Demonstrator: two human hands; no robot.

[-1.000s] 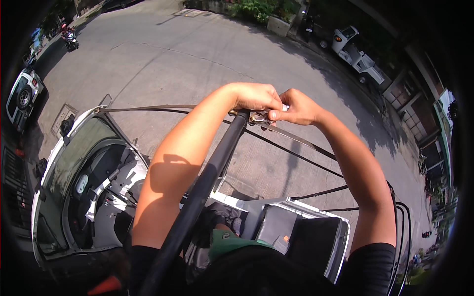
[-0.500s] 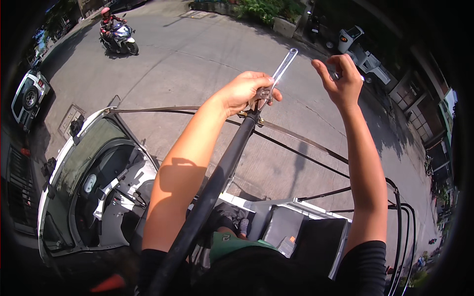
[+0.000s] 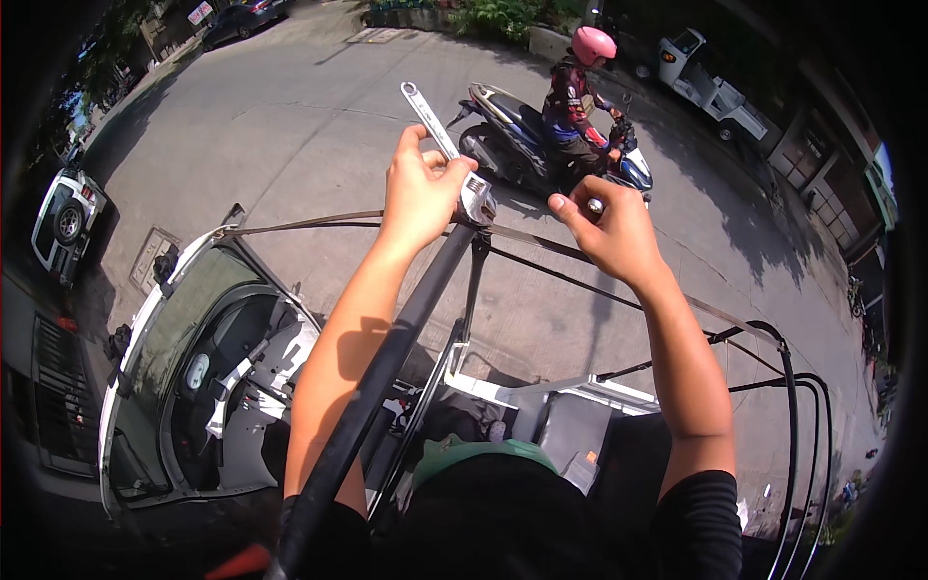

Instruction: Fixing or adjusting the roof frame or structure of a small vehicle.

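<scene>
Between the fingers and thumb of my left hand (image 3: 418,198) is a silver adjustable wrench (image 3: 432,123). Its handle points up and away to the left, and its jaws sit at the top end of a thick black pole (image 3: 411,338), by a frame joint. Whether the jaws grip a bolt there cannot be made out. To the right of the joint, apart from it, my right hand (image 3: 619,232) is curled around a shiny metal piece (image 3: 594,205). Only the rounded end of that piece shows; the fingers hide the rest.
Thin dark frame bars (image 3: 570,275) run sideways from the joint. Below left is a white vehicle front with a windshield (image 3: 174,338); a grey seat (image 3: 570,430) lies below right. A rider in a pink helmet (image 3: 593,45) on a motor scooter (image 3: 512,135) is on the road beyond.
The wrench handle has swung from leaning right to leaning left, with my left hand moving left. My right hand has come down and nearer the joint. The scooter has crossed from far left to right.
</scene>
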